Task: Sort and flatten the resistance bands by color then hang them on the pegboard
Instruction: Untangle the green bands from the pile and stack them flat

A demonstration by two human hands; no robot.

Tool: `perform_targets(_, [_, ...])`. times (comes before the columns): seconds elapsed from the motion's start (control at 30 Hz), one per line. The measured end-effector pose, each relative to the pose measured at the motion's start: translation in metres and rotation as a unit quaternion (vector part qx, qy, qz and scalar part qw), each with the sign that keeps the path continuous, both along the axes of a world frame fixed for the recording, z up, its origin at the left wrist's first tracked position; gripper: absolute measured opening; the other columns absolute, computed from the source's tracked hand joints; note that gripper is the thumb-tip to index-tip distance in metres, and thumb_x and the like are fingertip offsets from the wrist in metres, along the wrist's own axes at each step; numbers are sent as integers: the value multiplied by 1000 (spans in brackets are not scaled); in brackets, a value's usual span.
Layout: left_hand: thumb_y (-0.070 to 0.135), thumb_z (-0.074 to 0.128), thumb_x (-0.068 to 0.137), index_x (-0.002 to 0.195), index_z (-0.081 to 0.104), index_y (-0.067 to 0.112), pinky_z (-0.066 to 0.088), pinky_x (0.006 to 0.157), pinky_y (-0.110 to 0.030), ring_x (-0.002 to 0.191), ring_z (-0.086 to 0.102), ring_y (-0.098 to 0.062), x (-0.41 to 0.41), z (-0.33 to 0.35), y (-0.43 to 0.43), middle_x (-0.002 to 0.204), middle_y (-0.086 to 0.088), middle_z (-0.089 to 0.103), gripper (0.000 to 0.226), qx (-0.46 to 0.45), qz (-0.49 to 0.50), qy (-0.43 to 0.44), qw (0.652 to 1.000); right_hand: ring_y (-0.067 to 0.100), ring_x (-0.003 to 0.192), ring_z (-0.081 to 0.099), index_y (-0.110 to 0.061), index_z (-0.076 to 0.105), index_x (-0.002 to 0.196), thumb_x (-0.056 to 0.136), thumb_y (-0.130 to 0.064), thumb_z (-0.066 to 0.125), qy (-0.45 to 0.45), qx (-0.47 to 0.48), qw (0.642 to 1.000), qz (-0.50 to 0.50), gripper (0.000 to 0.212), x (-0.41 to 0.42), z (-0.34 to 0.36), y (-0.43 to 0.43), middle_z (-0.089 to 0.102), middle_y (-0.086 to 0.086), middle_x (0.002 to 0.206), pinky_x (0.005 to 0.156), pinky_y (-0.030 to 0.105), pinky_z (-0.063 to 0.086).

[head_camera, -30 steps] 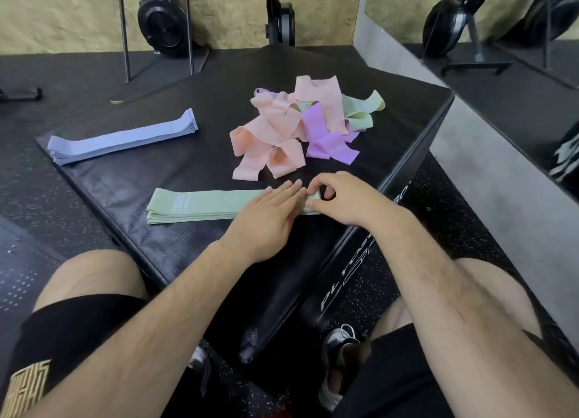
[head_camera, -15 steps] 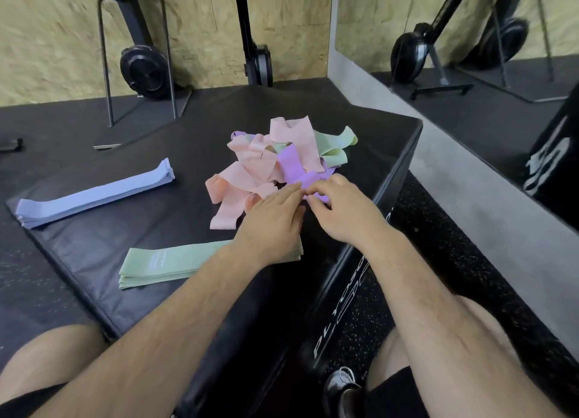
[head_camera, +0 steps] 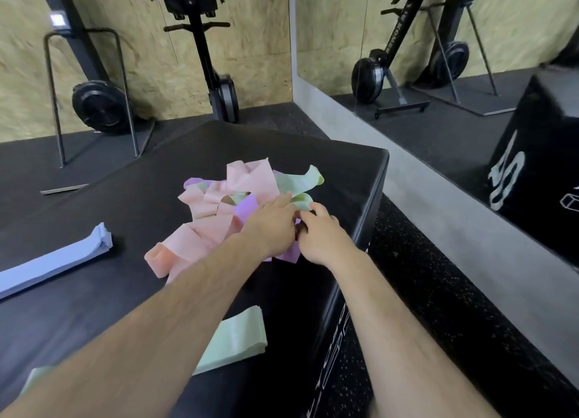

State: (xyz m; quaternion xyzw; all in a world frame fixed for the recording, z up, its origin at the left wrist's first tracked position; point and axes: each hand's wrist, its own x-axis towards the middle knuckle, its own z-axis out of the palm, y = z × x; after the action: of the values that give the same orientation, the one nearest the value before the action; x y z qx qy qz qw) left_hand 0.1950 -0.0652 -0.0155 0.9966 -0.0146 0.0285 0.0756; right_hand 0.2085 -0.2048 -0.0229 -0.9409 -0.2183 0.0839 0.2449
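Left fingers [head_camera: 283, 203] lie straight on the crumpled stretchy pile [head_camera: 250, 176]; right fingers [head_camera: 316, 212] curl, pinching a limp mint-green loop [head_camera: 300, 198].

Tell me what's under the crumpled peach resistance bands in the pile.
A purple stretchy band and pale green bands poke out beneath the peach bands. The left hand and right hand hide the pile's near right side.

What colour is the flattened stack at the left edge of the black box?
Pale periwinkle blue; the flattened stack shows best in the head view.

One blue stack [head_camera: 56, 262]; one green stack [head_camera: 233, 339]; one tangled pile [head_camera: 247, 176].
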Motion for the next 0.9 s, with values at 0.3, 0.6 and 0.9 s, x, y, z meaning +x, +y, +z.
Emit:
perform_targets(0.3, [28, 37, 104, 121, 63, 20, 35, 97, -32, 119, 51, -24, 35, -12, 2, 118, -3, 55, 32, 12, 8, 14, 1000, 31, 135, 33, -24, 49, 142, 105, -28, 33, 7, -7, 999, -39, 40, 35, -8, 1, 36, -4, 157, 98, 44, 34])
perform_targets(0.6, [3, 46, 92, 106, 64, 8, 46, 89, -36, 104, 59, -25, 17, 16, 12, 110, -4, 63, 24, -48, 9, -90, 995, 7, 115, 52, -25, 56, 139, 102, -7, 39, 27, 255, 967, -4, 44, 24, 6, 1, 44, -12, 137, 93, 18, 36])
perform_targets(0.9, [7, 43, 103, 138, 58, 9, 30, 106, -16, 133, 48, -16, -31, 97, 37, 143, 0, 55, 38, -184, 18, -193, 963, 2, 135, 45, -18, 54, 144, 106, -5, 39, -28, 369, 926, 72, 43, -7, 68, 19, 43, -12, 146, 114, 22, 37])
